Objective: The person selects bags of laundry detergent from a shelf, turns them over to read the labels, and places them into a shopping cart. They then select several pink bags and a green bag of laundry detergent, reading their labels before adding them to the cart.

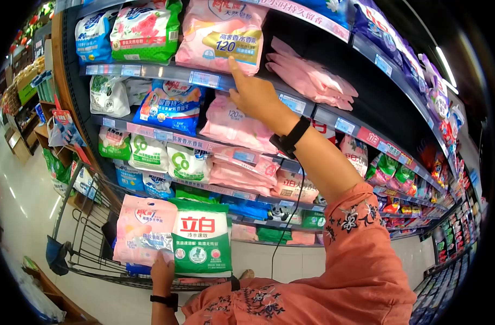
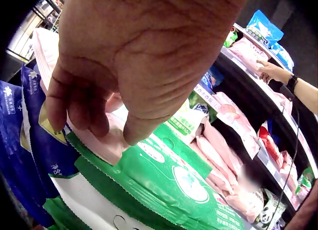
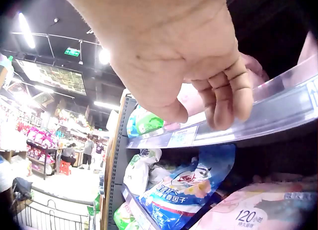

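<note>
My left hand [image 1: 162, 275] pinches the lower edge of a pink bag of washing powder [image 1: 142, 225] between thumb and fingers. The bag leans upright in the wire shopping cart [image 1: 85, 233], overlapping a green-and-white bag of washing powder [image 1: 215, 227] beside it. In the left wrist view, fingers and thumb close on the pink plastic [image 2: 104, 143]. Up at the shelf, my right hand [image 1: 258, 98] reaches out with its index finger extended to the lower front of a large pink bag [image 1: 217, 32] marked 120. Its other fingers are bent below, near the shelf's price strip [image 3: 258, 111].
Several shelves hold detergent bags, among them a blue bag [image 1: 169, 108] and a flat pink stack [image 1: 309, 76]. Blue bags [image 2: 42, 125] lie in the cart. A black cable [image 1: 288, 225] hangs from the right wrist. People [image 3: 88, 151] are in the distant aisle.
</note>
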Available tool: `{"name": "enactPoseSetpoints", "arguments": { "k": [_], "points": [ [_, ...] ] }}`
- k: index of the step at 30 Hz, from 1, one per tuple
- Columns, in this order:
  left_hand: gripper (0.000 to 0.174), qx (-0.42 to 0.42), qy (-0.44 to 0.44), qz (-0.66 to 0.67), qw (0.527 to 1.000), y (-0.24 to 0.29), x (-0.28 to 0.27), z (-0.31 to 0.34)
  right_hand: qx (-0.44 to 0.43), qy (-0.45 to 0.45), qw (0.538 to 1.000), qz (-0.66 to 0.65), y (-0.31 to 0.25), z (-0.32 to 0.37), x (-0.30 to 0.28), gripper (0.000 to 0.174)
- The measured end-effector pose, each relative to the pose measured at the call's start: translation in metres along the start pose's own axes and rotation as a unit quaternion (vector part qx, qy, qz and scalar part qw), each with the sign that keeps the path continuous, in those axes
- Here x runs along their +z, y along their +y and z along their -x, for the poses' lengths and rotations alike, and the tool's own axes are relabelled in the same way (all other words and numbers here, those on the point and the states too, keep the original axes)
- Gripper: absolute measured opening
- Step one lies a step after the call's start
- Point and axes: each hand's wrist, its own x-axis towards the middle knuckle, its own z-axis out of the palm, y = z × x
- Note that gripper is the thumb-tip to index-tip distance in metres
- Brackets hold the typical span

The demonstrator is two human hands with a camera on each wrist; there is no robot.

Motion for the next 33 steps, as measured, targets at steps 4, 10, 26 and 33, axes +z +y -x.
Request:
{"name": "enactPoseSetpoints", "arguments": {
  "k": [4,10,26,33],
  "points": [
    [0.062,-0.005,-0.003,-0.007,1.0,0.001,-0.001,0.0,0.013,0.017,1.0,0.005,0.004,-0.002,-0.005,0.085],
    [0.061,-0.011,-0.014,0.002,1.0,-0.002,0.002,-0.001,0.007,0.008,1.0,0.014,0.013,-0.001,-0.004,0.088],
    [0.057,-0.005,-0.018,0.024,1.0,0.006,-0.008,0.001,0.02,-0.024,0.999,0.009,0.014,0.011,-0.011,0.085],
    [0.056,0.0,-0.016,0.034,0.999,-0.002,-0.003,0.0,0.046,-0.054,0.997,-0.013,0.018,0.017,-0.02,0.081]
  ]
}}
